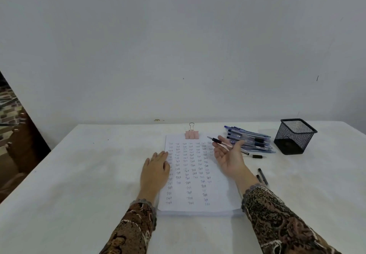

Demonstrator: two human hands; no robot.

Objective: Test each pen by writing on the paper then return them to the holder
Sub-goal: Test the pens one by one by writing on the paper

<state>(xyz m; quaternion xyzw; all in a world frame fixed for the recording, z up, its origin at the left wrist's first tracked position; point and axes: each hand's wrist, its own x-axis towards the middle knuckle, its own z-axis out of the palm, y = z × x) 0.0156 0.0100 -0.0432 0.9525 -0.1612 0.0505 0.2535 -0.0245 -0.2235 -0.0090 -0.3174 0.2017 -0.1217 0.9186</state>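
Writing: the paper [217, 192] is filled with rows of the handwritten word "Test" in dark ink, in several columns, thinner toward the near edge. No brand is readable on any pen (too small).

Setting: a white counter [79, 174] against a plain pale wall [178, 45]. The paper is a stack held at its far edge by a pink binder clip [191, 134]. To its right lies a pile of blue pens [249, 137]. Beyond that is the black mesh holder [293, 137], tilted, well apart from the paper. Two dark pieces [262, 175] lie beside the right wrist.

Hands: the left hand [155, 169] lies flat, fingers straight, pressing the paper's left edge. The right hand [229, 158] is turned palm up above the paper's right edge, fingers half uncurled. It loosely holds a pen [216, 140] with a black grip, tip pointing left.
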